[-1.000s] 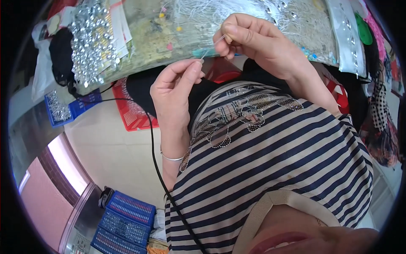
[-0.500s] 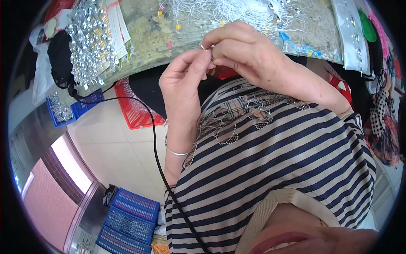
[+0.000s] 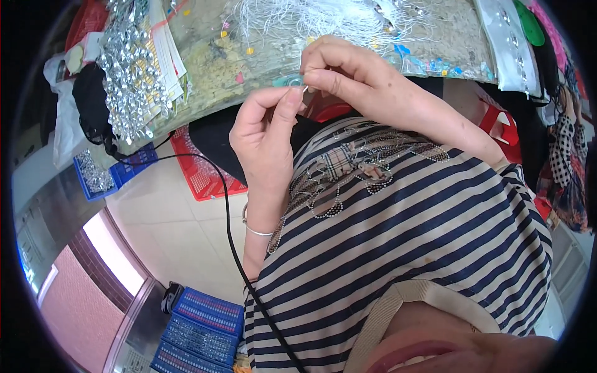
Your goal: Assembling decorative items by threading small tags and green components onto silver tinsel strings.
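Observation:
Just off the table's near edge my two hands come together fingertip to fingertip. A short white strand (image 3: 305, 89), which looks like the white thread on the table, shows between them. My left hand (image 3: 268, 130) pinches its lower end between thumb and forefinger. Thumb and fingers of my right hand (image 3: 357, 73) close on the upper end. Whether anything else sits in the right fingers is hidden. Beyond the hands, a heap of white threads (image 3: 298, 18) lies spread over the worn table (image 3: 205, 84).
Bunches of clear, shiny beads (image 3: 127, 74) lie on the table's left, beside paper strips (image 3: 166, 46). A black cable (image 3: 227, 205) runs down past my left arm. Below stand a red basket (image 3: 202, 186), blue bins (image 3: 93, 177) and stacked blue trays (image 3: 199, 336). A bagged bead strip (image 3: 510, 46) lies right.
My right hand has turned so its thumb now lies along the top, and it has shifted slightly left and down. The white strand now shows between both hands' fingertips.

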`<control>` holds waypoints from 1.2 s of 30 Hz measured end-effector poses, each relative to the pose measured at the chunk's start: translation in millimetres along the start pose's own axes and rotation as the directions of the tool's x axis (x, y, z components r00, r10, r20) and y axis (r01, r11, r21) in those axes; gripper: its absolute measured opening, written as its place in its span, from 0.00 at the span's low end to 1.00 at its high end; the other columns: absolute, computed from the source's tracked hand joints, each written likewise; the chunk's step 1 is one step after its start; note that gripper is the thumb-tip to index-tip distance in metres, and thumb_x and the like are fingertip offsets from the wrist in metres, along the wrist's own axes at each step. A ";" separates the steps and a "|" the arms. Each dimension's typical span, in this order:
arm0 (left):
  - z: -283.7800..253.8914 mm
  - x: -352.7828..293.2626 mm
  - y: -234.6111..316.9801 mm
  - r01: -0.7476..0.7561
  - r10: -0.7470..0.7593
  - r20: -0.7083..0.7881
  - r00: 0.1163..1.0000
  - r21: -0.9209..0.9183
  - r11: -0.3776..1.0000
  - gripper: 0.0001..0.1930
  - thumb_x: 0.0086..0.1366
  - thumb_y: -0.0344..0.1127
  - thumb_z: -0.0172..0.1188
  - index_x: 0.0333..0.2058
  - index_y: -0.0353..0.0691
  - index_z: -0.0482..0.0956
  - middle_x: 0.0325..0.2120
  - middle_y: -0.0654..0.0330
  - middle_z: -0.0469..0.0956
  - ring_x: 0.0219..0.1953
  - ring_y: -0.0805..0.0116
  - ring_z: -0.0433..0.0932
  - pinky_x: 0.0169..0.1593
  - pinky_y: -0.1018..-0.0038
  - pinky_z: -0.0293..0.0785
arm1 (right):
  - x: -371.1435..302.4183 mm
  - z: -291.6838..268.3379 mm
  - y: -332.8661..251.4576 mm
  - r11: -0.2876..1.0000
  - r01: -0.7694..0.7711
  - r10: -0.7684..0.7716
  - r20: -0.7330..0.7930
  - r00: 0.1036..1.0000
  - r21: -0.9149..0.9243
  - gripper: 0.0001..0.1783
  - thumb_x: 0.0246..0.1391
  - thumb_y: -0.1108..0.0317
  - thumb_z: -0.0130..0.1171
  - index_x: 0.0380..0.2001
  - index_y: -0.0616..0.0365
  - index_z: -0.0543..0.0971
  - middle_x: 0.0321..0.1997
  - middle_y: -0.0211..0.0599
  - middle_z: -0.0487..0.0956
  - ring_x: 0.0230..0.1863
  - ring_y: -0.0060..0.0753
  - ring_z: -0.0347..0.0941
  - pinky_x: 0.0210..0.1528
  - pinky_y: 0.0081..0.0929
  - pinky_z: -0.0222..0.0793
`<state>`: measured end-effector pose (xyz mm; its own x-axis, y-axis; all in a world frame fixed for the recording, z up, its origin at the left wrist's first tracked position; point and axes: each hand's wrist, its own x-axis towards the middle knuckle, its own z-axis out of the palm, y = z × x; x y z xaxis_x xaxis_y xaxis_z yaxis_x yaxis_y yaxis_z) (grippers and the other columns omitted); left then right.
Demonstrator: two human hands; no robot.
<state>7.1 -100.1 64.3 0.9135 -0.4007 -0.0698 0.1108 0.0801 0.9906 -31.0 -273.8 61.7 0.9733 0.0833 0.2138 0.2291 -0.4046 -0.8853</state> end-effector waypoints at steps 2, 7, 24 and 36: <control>-2.7 -1.3 -1.3 -0.016 0.015 0.036 0.999 0.017 1.000 0.04 0.60 0.28 0.60 0.32 0.34 0.78 0.25 0.65 0.76 0.28 0.83 0.70 0.32 0.86 0.64 | -0.1 2.8 -5.5 0.840 -0.350 0.319 0.142 0.937 0.415 0.08 0.61 0.68 0.49 0.34 0.63 0.70 0.37 0.31 0.68 0.38 0.20 0.68 0.42 0.18 0.67; 1.1 0.3 0.9 -0.029 0.026 0.091 0.996 0.032 0.999 0.04 0.60 0.27 0.60 0.32 0.33 0.78 0.26 0.64 0.76 0.29 0.81 0.71 0.35 0.85 0.67 | 5.5 2.0 -2.6 0.912 -0.263 0.246 0.093 0.965 0.314 0.08 0.62 0.68 0.48 0.34 0.63 0.70 0.36 0.29 0.68 0.36 0.18 0.67 0.41 0.17 0.67; -3.9 4.9 2.9 0.204 -0.209 -0.018 0.978 -0.160 0.966 0.04 0.59 0.26 0.60 0.33 0.33 0.79 0.25 0.64 0.77 0.28 0.80 0.72 0.35 0.85 0.67 | 13.5 -3.1 -1.8 0.993 -0.040 0.055 -0.136 0.989 0.109 0.07 0.58 0.70 0.53 0.35 0.60 0.78 0.37 0.32 0.71 0.39 0.24 0.69 0.42 0.20 0.65; -6.2 4.3 -9.0 -0.051 0.050 0.007 0.999 0.152 0.987 0.03 0.57 0.23 0.60 0.32 0.32 0.78 0.28 0.63 0.77 0.31 0.80 0.72 0.37 0.83 0.68 | 2.5 -1.1 -9.9 0.986 0.097 -0.112 -0.109 0.988 -0.136 0.05 0.52 0.73 0.58 0.33 0.62 0.79 0.31 0.35 0.72 0.30 0.26 0.73 0.30 0.19 0.69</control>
<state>12.5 -96.9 54.3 0.9154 -0.4022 -0.0192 0.0038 -0.0392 0.9992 -30.8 -270.6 71.5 0.9344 0.0282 0.3552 0.3183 -0.5146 -0.7962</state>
